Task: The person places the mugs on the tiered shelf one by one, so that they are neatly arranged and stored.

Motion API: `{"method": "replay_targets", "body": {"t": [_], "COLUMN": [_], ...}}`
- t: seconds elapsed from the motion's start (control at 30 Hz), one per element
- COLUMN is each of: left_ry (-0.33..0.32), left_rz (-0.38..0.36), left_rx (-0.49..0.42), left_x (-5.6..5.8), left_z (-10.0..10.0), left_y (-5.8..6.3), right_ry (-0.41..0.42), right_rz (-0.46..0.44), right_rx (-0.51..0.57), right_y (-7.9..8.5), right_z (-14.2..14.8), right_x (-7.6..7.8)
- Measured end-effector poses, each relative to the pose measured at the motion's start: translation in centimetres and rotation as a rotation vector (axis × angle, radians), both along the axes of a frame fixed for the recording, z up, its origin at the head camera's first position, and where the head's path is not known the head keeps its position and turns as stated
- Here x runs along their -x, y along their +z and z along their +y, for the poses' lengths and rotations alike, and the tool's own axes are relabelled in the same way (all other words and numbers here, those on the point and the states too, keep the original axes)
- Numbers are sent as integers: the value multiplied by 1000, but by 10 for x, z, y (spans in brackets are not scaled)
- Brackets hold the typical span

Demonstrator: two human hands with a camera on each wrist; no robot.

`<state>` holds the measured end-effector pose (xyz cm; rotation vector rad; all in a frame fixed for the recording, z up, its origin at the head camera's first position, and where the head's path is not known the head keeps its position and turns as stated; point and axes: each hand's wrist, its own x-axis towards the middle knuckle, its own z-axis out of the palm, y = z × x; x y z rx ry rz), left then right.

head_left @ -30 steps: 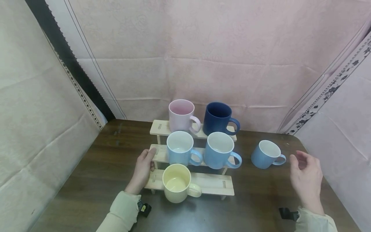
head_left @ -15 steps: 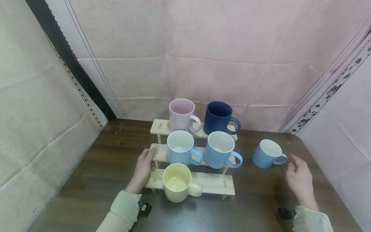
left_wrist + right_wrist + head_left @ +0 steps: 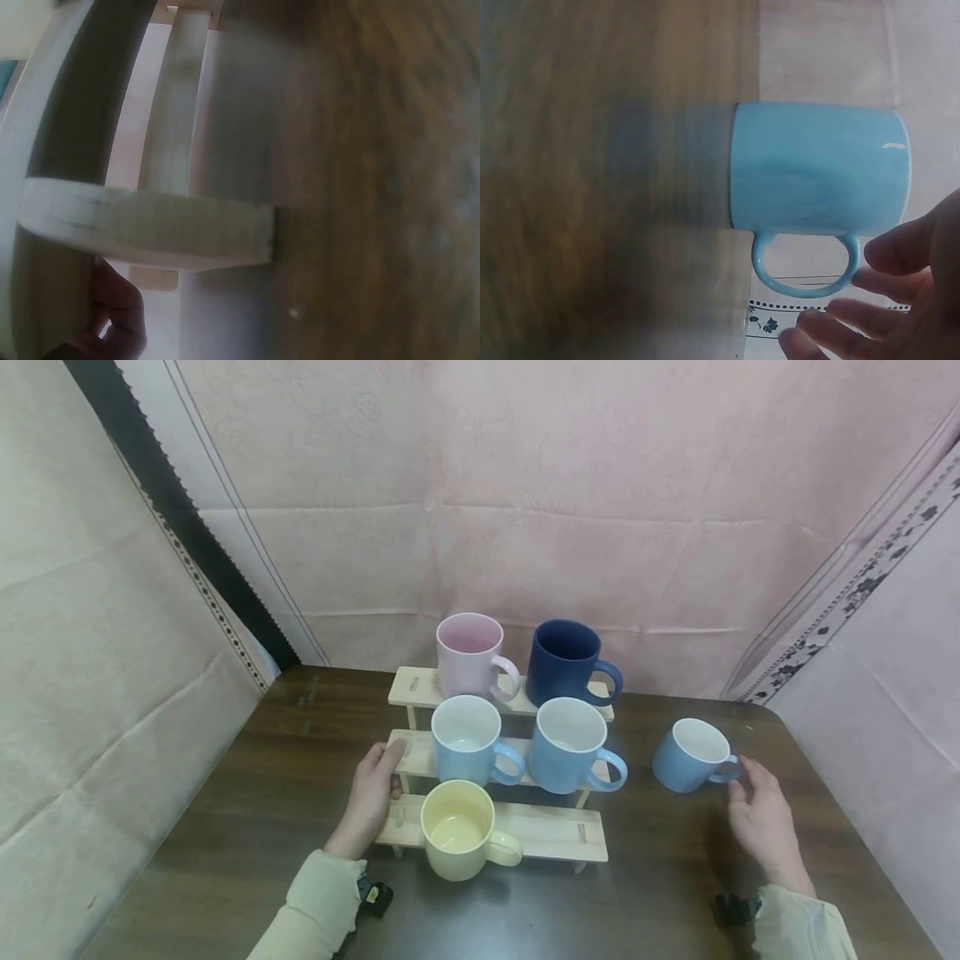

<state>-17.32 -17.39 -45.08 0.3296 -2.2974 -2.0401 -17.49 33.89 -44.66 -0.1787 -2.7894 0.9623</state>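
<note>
My left hand [image 3: 371, 789] grips the left end of the middle step of a wooden tiered rack [image 3: 536, 831]; in the left wrist view its curled fingers [image 3: 120, 307] show under the wood. At the right, a light blue mug [image 3: 686, 760] stands upright on the table, handle to the right. My right hand [image 3: 763, 814] is at that handle [image 3: 806, 289]. In the right wrist view the thumb [image 3: 900, 247] and index finger lie on either side of the handle's upper end, not visibly closed on it; whether they touch it I cannot tell. The other fingers are loosely bent.
On the rack's top step stand a pink mug [image 3: 468, 660] and a navy mug [image 3: 562, 664]. The middle step bears two light blue mugs [image 3: 465, 743], and a yellow mug [image 3: 457, 835] is on the bottom step. Cloth [image 3: 562, 527] hangs behind the brown table [image 3: 262, 827].
My right hand has moved left and forward to the light blue mug's handle. My left hand keeps its hold on the rack. The mugs stay where they were.
</note>
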Motion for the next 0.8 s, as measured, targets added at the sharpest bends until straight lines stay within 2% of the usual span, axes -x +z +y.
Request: {"method": "replay_targets", "body": {"t": [0.2, 0.63, 0.8], "left_ry": [-3, 0, 0], "left_rz": [-10, -11, -3], "left_rx": [11, 15, 12], "left_x": [-1, -1, -1], "left_z": [0, 0, 0], "left_y": [-1, 1, 1], "right_ry": [-14, -40, -68], "right_rz": [-18, 73, 38], "right_rx": [13, 1, -17], "right_y": [-4, -10, -10], "right_z": [0, -1, 0], "right_x": [2, 1, -2]}}
